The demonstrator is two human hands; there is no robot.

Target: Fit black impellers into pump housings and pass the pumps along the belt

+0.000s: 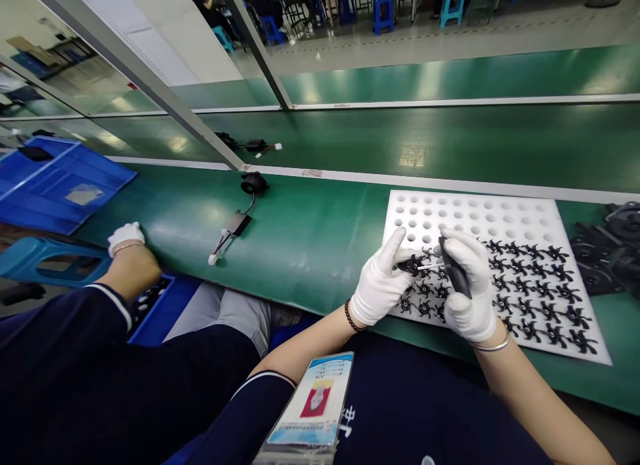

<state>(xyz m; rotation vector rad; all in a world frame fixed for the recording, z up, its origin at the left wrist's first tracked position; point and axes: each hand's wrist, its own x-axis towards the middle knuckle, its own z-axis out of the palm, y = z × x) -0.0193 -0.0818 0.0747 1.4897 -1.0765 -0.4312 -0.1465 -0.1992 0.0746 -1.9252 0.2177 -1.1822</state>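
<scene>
Both my hands wear white gloves above a white foam tray (565, 235). In the fingers of my left hand (380, 285) is a small black fan impeller (410, 265). My right hand (470, 288) is closed around a black-handled tool (455, 268); its thin pale shaft points left and meets the impeller. I cannot make out the exact kind of tool. Rows of black impellers (550, 311) stand in the tray's near part, while its far rows show bare round holes.
Black fan housings (595, 251) are piled at the right. A wired blower fan (254, 183) lies on the green bench (310, 231) at left. A co-worker's gloved hand (126, 235) rests near a blue crate (65, 178). A metal post (200, 131) rises behind.
</scene>
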